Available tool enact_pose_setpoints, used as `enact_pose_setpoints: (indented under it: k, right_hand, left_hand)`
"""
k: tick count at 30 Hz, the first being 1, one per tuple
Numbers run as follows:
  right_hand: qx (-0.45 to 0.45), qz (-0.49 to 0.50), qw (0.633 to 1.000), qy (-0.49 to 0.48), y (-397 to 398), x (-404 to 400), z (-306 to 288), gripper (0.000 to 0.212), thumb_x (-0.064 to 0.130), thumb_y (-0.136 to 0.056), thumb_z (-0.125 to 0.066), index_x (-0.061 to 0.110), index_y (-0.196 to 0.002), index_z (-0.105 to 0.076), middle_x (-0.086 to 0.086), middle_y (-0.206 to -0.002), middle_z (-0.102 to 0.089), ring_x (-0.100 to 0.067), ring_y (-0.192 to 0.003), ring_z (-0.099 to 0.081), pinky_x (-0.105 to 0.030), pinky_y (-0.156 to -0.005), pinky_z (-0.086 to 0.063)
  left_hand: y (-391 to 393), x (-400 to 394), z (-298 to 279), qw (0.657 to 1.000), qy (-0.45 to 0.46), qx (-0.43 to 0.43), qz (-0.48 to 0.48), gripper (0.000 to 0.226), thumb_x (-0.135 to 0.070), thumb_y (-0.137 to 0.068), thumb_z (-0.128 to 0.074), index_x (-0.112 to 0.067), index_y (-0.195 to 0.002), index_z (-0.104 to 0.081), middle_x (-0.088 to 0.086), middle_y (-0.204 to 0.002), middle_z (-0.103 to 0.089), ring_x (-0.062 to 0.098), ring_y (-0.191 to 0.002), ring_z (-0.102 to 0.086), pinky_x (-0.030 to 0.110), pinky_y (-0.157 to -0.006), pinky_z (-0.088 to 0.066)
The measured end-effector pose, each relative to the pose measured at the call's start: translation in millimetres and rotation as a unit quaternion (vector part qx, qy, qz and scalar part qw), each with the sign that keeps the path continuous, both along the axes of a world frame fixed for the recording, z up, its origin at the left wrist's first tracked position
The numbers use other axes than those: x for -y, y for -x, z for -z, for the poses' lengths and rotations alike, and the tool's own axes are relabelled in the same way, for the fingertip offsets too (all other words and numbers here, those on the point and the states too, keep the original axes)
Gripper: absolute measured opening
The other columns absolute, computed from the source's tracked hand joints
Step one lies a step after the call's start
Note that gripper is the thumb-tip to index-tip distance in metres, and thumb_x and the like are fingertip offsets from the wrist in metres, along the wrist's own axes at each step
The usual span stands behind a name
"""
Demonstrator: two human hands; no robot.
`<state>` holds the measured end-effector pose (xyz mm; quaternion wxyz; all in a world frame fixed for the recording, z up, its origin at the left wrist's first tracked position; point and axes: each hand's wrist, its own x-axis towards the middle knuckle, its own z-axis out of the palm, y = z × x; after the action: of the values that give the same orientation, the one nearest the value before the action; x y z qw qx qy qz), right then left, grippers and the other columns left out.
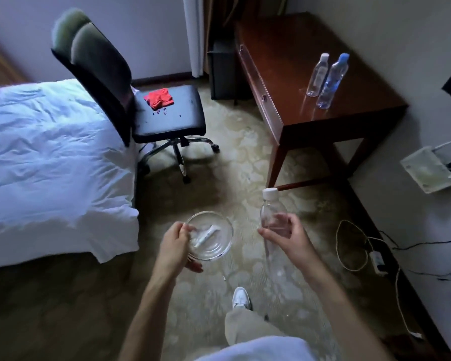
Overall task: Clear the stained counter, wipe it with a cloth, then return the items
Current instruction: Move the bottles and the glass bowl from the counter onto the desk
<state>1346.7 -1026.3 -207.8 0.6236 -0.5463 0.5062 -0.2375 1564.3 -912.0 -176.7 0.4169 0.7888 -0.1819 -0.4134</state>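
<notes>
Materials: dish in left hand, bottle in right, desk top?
Dish: clear, thick-rimmed, glossy, probably glass, though clear plastic is possible. Bottle: thin clear plastic by the look, white screw cap. Desk: dark red-brown wood or veneer, polished, since it reflects the bottles standing on it.

red cloth [158, 99], blk chair [167, 113], brown desk [284, 61]
</notes>
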Motion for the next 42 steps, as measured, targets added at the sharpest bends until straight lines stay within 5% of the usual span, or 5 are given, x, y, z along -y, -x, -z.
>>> enact_pose_setpoints:
  k: [18, 26, 30, 36, 42]
  right_hand:
    - [0.019, 0.241, 0.970, -0.003, -217.2, 385.0, -1.8, 0.061, 0.008, -0.070, -0.082, 0.007, -0.122, -0.049, -0.004, -0.110, -0.062, -0.009, -0.095, -0.062, -0.019, -0.082, -0.051]
    - [0.019, 0.380, 0.924, 0.034, -208.3, 503.5, -2.2, 0.054, 0.003, -0.078, -0.075, 0.001, -0.122, -0.045, 0.001, -0.101, -0.061, 0.017, -0.076, -0.061, -0.001, -0.068, -0.045]
    - [-0.006, 0.433, 0.901, 0.030, -200.1, 553.7, 40.7, 0.061, -0.003, -0.072, -0.079, 0.001, -0.120, -0.043, 0.001, -0.099, -0.059, -0.002, -0.089, -0.062, -0.007, -0.074, -0.048]
    - [-0.004, 0.496, 0.868, 0.029, -188.7, 627.7, 72.2, 0.078, 0.019, -0.057, -0.092, 0.022, -0.117, -0.042, -0.002, -0.117, -0.059, -0.019, -0.111, -0.059, -0.029, -0.100, -0.046]
    - [-0.032, 0.578, 0.815, 0.024, -181.4, 657.5, 89.0, 0.092, -0.009, -0.062, -0.084, 0.009, -0.137, -0.035, -0.001, -0.117, -0.058, 0.009, -0.096, -0.061, -0.010, -0.085, -0.048]
  left_hand:
    - [-247.0, 478.0, 15.0, 0.979, 0.012, 0.016, 0.203, 0.028, -0.028, -0.108, -0.037, -0.013, -0.100, -0.059, 0.016, -0.089, -0.063, 0.024, -0.037, -0.063, 0.038, -0.036, -0.055]
    - [-234.2, 681.2, 11.4, 0.929, 0.017, 0.027, 0.369, 0.021, -0.012, -0.105, -0.034, -0.006, -0.108, -0.054, 0.017, -0.077, -0.063, 0.024, -0.031, -0.058, 0.028, -0.030, -0.046]
    - [-207.9, 762.4, 50.0, 0.887, -0.023, 0.031, 0.460, 0.025, -0.002, -0.099, -0.034, -0.008, -0.114, -0.053, 0.016, -0.086, -0.067, 0.030, -0.038, -0.064, 0.032, -0.033, -0.052]
    - [-168.6, 864.9, 95.9, 0.842, -0.035, 0.095, 0.529, 0.019, -0.019, -0.103, -0.033, -0.012, -0.103, -0.050, 0.016, -0.087, -0.067, 0.034, -0.047, -0.070, 0.039, -0.039, -0.057]
    - [-132.7, 930.7, 119.5, 0.792, -0.049, 0.147, 0.591, 0.038, -0.036, -0.104, -0.024, -0.017, -0.124, -0.050, 0.024, -0.111, -0.066, 0.042, -0.066, -0.074, 0.048, -0.053, -0.063]
